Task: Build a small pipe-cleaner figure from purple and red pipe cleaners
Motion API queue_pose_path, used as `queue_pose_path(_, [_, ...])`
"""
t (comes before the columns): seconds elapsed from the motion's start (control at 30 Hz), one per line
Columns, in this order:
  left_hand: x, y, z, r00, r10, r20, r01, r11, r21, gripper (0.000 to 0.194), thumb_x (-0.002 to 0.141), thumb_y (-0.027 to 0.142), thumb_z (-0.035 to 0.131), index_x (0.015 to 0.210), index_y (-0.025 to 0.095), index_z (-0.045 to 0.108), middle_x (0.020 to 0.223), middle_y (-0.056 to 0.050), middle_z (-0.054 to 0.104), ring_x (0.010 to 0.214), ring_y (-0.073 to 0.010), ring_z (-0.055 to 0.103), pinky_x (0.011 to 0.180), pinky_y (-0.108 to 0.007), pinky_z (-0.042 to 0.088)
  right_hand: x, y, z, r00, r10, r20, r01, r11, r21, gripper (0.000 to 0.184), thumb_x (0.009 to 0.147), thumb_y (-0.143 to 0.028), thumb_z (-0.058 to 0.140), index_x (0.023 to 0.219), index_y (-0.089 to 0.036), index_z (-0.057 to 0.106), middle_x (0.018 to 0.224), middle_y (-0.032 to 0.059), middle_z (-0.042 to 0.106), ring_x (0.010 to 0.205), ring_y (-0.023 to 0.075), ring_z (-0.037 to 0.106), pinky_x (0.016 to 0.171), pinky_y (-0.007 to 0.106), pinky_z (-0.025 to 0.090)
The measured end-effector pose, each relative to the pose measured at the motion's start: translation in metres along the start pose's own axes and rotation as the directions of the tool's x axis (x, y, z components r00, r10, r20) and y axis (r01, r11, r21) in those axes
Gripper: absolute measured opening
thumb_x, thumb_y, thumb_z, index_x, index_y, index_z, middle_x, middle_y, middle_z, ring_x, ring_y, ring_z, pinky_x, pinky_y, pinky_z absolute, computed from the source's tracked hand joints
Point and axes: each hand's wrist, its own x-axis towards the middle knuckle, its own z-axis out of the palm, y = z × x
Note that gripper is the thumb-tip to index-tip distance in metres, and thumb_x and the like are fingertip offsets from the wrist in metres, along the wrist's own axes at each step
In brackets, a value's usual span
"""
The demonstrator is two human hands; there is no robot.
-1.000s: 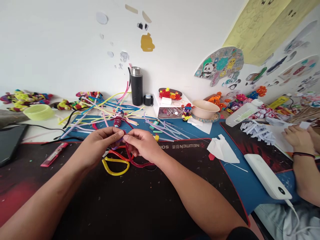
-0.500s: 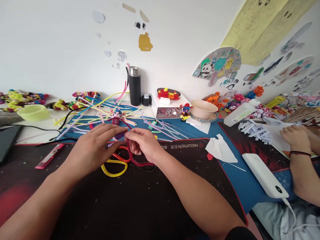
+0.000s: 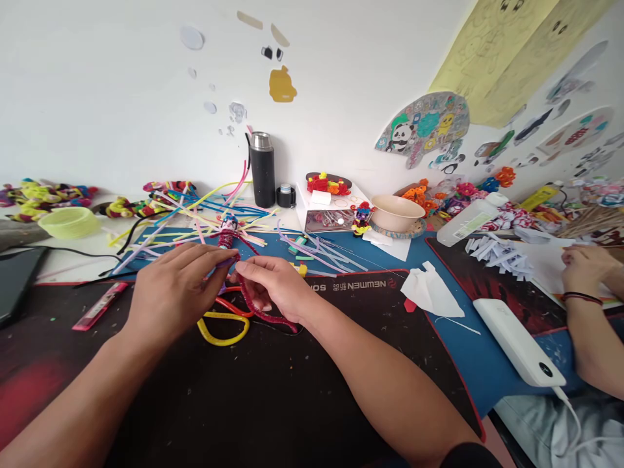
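My left hand (image 3: 170, 286) is closed around the lower part of a small pipe-cleaner doll (image 3: 227, 235), whose head and dark-red wrapped body stick up past the fingers. A purple bit shows at my left fingertips. My right hand (image 3: 275, 286) pinches a dark-red pipe cleaner (image 3: 273, 317) close beside the left fingertips, and its loose length curves down onto the mat. Below the hands, a yellow pipe-cleaner loop (image 3: 221, 342) and an orange-red loop (image 3: 234, 307) rest on the mat; their upper ends are hidden behind my hands.
Loose pipe cleaners (image 3: 146, 244) spread behind my hands. Beyond them stand a black flask (image 3: 263, 172) and a beige bowl (image 3: 397, 213). A pink packet (image 3: 100, 307) lies left, white paper (image 3: 431, 292) and a power bank (image 3: 519, 344) right. Another person's hand (image 3: 589, 266) is at far right.
Both my hands have shifted slightly left, the right fingertips drawing the dark-red pipe cleaner with them. The hold looks the same. The other person's hand has moved a little to the right.
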Motion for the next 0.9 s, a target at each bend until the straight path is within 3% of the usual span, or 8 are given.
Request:
queue_pose_path(0.17, [-0.001,0.006,0.003,0.994,-0.091,-0.058,0.09,0.996,-0.023,0.031,0.099,0.049,0.061,0.1,0.032,0.086,0.099,-0.008,0.087,0.094,-0.0322,0.079,0.088,-0.039,0.056,0.0,0.0,0.0,1.0,0.004,-0.003,-0.004,1.0,0.004,0.04,0.089,-0.054,0.083,0.081,-0.019,0.066,0.057,-0.006,0.056,0.044,0.0084,0.047,0.041,0.023,0.026])
queue_pose_path(0.3, [0.0,0.011,0.001,0.964,-0.267,-0.012,0.262,0.952,-0.162,0.03,0.09,0.052,0.066,0.097,0.03,0.086,0.096,-0.005,0.087,0.088,-0.0293,0.078,0.079,-0.035,0.055,0.0,0.002,-0.001,1.0,0.006,0.003,-0.006,1.0,0.0,0.042,0.085,-0.057,0.086,0.081,-0.02,0.067,0.057,-0.0058,0.058,0.045,0.0086,0.048,0.041,0.022,0.028])
queue_pose_path(0.4, [0.003,0.017,0.0,0.885,-0.457,0.085,0.459,0.832,-0.312,0.029,0.079,0.053,0.074,0.09,0.03,0.086,0.088,-0.003,0.086,0.08,-0.0272,0.075,0.074,-0.034,0.056,0.0,0.003,-0.001,1.0,0.005,0.007,-0.005,1.0,-0.018,0.043,0.086,-0.058,0.085,0.082,-0.02,0.066,0.057,-0.0062,0.058,0.046,0.0085,0.048,0.042,0.021,0.03])
queue_pose_path(0.5, [0.007,0.023,0.003,0.791,-0.562,0.242,0.59,0.594,-0.548,0.029,0.068,0.053,0.085,0.08,0.027,0.085,0.076,-0.002,0.082,0.073,-0.0242,0.071,0.069,-0.032,0.055,0.0,0.004,-0.001,1.0,-0.02,0.008,0.02,1.0,-0.01,0.044,0.087,-0.06,0.083,0.082,-0.02,0.067,0.055,-0.0067,0.056,0.045,0.0086,0.047,0.042,0.021,0.031])
queue_pose_path(0.57, [0.008,0.024,0.007,0.751,-0.582,0.313,0.611,0.431,-0.665,0.031,0.06,0.049,0.094,0.076,0.024,0.084,0.071,-0.001,0.078,0.068,-0.0207,0.066,0.065,-0.03,0.053,0.001,0.005,-0.002,0.999,-0.046,0.008,0.046,0.999,0.0,0.045,0.088,-0.062,0.082,0.081,-0.02,0.067,0.054,-0.0065,0.056,0.045,0.0086,0.046,0.042,0.021,0.03])
queue_pose_path(0.63, [0.007,0.023,0.011,0.736,-0.584,0.343,0.607,0.345,-0.716,0.033,0.057,0.045,0.098,0.077,0.023,0.085,0.071,-0.001,0.078,0.067,-0.0185,0.064,0.066,-0.029,0.052,0.002,0.006,-0.003,0.998,-0.059,0.007,0.059,0.998,-0.002,0.046,0.088,-0.062,0.081,0.079,-0.02,0.066,0.054,-0.0061,0.056,0.045,0.0087,0.047,0.042,0.021,0.031])
queue_pose_path(0.77, [0.005,0.017,0.012,0.728,-0.558,0.397,0.641,0.35,-0.683,0.036,0.061,0.045,0.098,0.088,0.022,0.087,0.077,-0.002,0.081,0.07,-0.019,0.065,0.068,-0.029,0.052,0.003,0.007,-0.003,1.0,-0.026,-0.012,0.026,0.999,-0.038,0.046,0.086,-0.061,0.084,0.077,-0.02,0.064,0.053,-0.006,0.056,0.045,0.0086,0.048,0.043,0.021,0.033])
queue_pose_path(0.9, [0.005,0.009,0.009,0.699,-0.534,0.477,0.697,0.356,-0.623,0.047,0.061,0.056,0.096,0.092,0.022,0.087,0.082,-0.006,0.084,0.073,-0.023,0.071,0.069,-0.031,0.054,0.002,0.005,-0.002,0.999,-0.008,-0.032,0.005,0.998,-0.068,0.048,0.085,-0.061,0.085,0.076,-0.02,0.061,0.054,-0.0061,0.057,0.044,0.0085,0.048,0.043,0.021,0.034])
